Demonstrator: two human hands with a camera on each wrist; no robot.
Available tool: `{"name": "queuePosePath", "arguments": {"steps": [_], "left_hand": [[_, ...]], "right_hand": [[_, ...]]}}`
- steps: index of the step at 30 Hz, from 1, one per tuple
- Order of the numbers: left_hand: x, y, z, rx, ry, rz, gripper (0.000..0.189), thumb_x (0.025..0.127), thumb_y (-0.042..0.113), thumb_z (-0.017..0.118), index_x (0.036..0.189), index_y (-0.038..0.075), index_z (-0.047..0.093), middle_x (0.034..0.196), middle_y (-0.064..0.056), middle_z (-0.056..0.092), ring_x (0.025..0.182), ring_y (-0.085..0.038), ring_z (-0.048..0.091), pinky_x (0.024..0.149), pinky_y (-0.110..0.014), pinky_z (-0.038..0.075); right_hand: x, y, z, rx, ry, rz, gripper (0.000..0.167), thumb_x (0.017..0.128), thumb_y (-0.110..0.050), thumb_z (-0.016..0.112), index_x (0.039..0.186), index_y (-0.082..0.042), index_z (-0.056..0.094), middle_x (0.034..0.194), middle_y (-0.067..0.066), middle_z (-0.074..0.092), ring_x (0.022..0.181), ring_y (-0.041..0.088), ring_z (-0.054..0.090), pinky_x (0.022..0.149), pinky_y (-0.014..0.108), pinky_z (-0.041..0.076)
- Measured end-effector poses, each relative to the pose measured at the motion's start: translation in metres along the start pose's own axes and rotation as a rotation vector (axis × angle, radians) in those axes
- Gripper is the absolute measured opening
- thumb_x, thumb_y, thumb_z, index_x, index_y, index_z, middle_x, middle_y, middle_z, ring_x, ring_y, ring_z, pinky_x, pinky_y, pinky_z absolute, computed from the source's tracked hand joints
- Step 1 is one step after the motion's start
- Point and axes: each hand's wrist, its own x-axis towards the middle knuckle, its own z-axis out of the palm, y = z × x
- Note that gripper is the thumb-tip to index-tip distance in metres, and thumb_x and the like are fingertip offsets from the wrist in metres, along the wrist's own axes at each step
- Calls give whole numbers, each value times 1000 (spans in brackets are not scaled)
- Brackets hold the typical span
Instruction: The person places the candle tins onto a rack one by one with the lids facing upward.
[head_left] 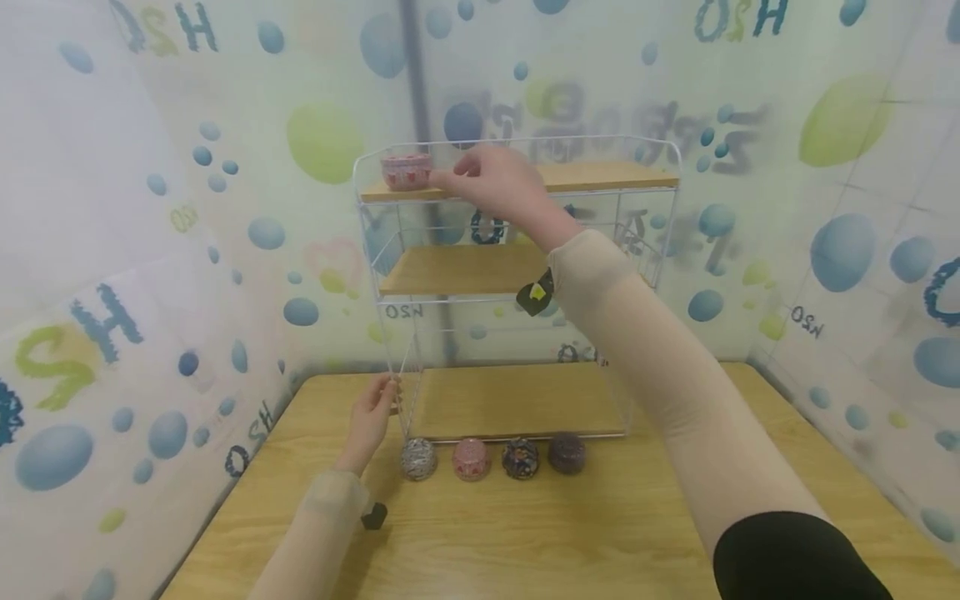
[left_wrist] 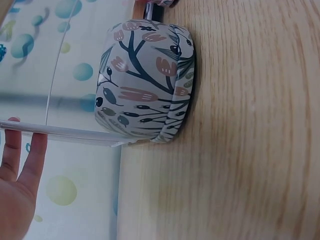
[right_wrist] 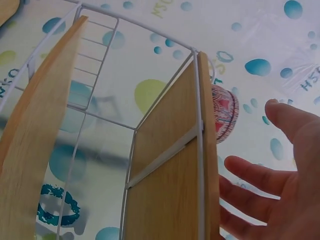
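A pink patterned tin [head_left: 407,172] stands at the left end of the rack's top board. Just right of it in the head view is my right hand [head_left: 498,179]. The right wrist view shows that hand [right_wrist: 272,185] with fingers spread, apart from the tin [right_wrist: 225,114]. My left hand [head_left: 371,417] is at the left post of the white wire rack [head_left: 384,333]. In the left wrist view, two straight fingers of that hand [left_wrist: 17,195] touch the rod [left_wrist: 65,132]. Nearby stands a white floral tin [left_wrist: 145,82], its far side hidden.
Along the rack's front edge sit a grey-white tin [head_left: 417,459], a pink tin [head_left: 471,459], a dark floral tin [head_left: 520,458] and a dark purple tin [head_left: 567,453]. The rack has a middle board [head_left: 450,268] and a bottom board [head_left: 510,400], on a wooden table [head_left: 480,542].
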Motion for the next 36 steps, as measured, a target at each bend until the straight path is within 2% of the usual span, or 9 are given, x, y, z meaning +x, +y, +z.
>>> {"name": "queuePosePath", "arguments": {"steps": [3,5,8,12,16,20,25,29,36], "left_hand": [[3,-6,-2,7,7,1,29,106,17,41,121,-5,52,110,-24,56,97,-31,58,83,-40,56],[7,-16,-3,15,21,5,30,106,20,42,121,-3,53,111,-25,56,94,-23,58,81,-36,57],[11,-23,-4,24,36,8,32,106,24,42,121,-1,53,109,-22,57,92,-20,58,79,-32,57],[12,-20,-5,6,36,-6,29,105,22,42,120,-1,55,108,-21,57,96,-29,58,79,-31,56],[10,-7,-5,-16,15,-6,26,105,14,41,119,-4,54,110,-28,55,98,-38,57,80,-35,57],[6,5,-4,-21,0,16,24,105,8,41,118,-8,52,108,-31,54,95,-34,58,81,-43,57],[10,-9,-4,-21,5,-1,26,105,14,42,118,-5,53,106,-22,56,93,-22,58,81,-37,57],[12,-23,-2,-2,8,-3,30,105,21,42,120,-3,54,105,-14,57,96,-26,59,80,-35,57],[7,-7,2,-27,3,9,26,105,12,43,118,-7,54,103,-21,57,93,-28,58,82,-50,56]], "right_hand": [[-12,3,-5,7,8,-16,61,89,-66,52,125,-18,62,123,-3,61,107,13,56,88,30,48],[-19,6,-7,9,31,-45,61,90,-63,53,129,-17,59,125,-2,60,112,13,55,94,30,46],[-30,10,-7,26,68,-108,55,91,-57,57,126,-14,61,123,-1,62,112,13,56,95,29,46],[-48,19,-5,60,87,-169,49,92,-49,62,123,-10,62,120,2,63,112,17,55,96,33,45],[-66,29,-3,68,66,-143,50,92,-47,64,125,-10,62,122,3,62,116,20,52,97,36,44],[-83,42,3,66,48,-118,52,91,-49,63,127,-12,61,123,2,61,117,21,52,98,39,44],[-101,65,17,78,15,-99,54,92,-50,62,129,-12,59,126,3,60,118,22,52,100,41,43],[-115,83,28,114,-1,-87,53,92,-44,64,129,-7,59,127,7,61,118,24,53,100,43,44],[-136,111,50,140,-48,-69,55,93,-48,61,130,-7,59,126,7,61,119,26,53,100,47,43]]}}
